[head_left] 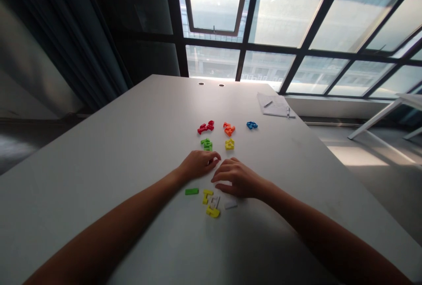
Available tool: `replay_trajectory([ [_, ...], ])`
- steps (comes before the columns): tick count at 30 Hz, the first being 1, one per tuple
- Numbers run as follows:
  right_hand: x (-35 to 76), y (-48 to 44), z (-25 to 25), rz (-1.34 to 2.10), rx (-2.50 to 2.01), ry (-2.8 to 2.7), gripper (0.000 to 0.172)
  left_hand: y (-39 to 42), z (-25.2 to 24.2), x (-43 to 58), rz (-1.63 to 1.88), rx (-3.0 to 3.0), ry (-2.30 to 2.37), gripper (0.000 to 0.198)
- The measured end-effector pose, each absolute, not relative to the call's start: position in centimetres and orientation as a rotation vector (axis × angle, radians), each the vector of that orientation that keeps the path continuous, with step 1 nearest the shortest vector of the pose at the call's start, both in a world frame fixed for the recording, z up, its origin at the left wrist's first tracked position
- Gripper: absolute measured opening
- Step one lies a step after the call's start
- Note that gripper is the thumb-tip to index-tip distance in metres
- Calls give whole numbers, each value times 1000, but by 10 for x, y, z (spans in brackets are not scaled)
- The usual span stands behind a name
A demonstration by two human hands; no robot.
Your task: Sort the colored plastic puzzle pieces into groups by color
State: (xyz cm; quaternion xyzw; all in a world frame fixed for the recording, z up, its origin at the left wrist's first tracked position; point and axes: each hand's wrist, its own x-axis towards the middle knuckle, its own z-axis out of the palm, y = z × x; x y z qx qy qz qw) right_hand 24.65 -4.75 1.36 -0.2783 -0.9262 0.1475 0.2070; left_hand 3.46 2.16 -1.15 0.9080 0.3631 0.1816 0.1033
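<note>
My left hand (198, 164) rests palm down on the white table with its fingers loosely bent, a gap showing between thumb and fingers and nothing visible in them. Just beyond it lie green pieces (206, 144). My right hand (239, 177) reaches in from the other side, fingers spread apart, its fingertips close to the left hand. Whatever lies beneath its palm is partly hidden. Nearer to me are a flat green bar (191, 191), a yellow piece (207, 196), a white piece (214, 202), a rounded yellow piece (212, 212) and a white bar (231, 204).
Farther out sit small clusters of red (206, 127), orange (229, 128), blue (252, 125) and yellow pieces (230, 144). Paper sheets (275, 105) with pens lie at the table's right edge. Two round holes mark the far end, before large windows (214, 61).
</note>
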Motion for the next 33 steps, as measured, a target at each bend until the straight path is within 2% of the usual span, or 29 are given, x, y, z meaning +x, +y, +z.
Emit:
replay_trajectory([
  [3, 235, -51, 11, 382, -733, -2623, 21, 21, -11, 35, 534, 2678, 1073, 21],
  [7, 225, -53, 10, 354, -680, -2711, 21, 21, -11, 35, 537, 2680, 1074, 21],
  [14, 247, -38, 21, 260, -1012, -2614, 16, 22, -10, 35, 506, 2679, 1049, 21],
  [18, 267, -22, 20, 395, -1315, -2451, 18, 23, -9, 34, 498, 2670, 1042, 23],
  [23, 273, -11, 12, 575, -1591, -2219, 11, 22, -7, 32, 474, 2669, 955, 26],
  [27, 267, -13, 7, 580, -1594, -2158, 16, 23, -6, 31, 441, 2671, 914, 40],
  [31, 261, -18, 6, 598, -1528, -2123, 25, 23, -8, 32, 423, 2687, 942, 36],
  [33, 261, -18, 7, 737, -1470, -2113, 27, 22, -8, 33, 430, 2686, 980, 35],
])
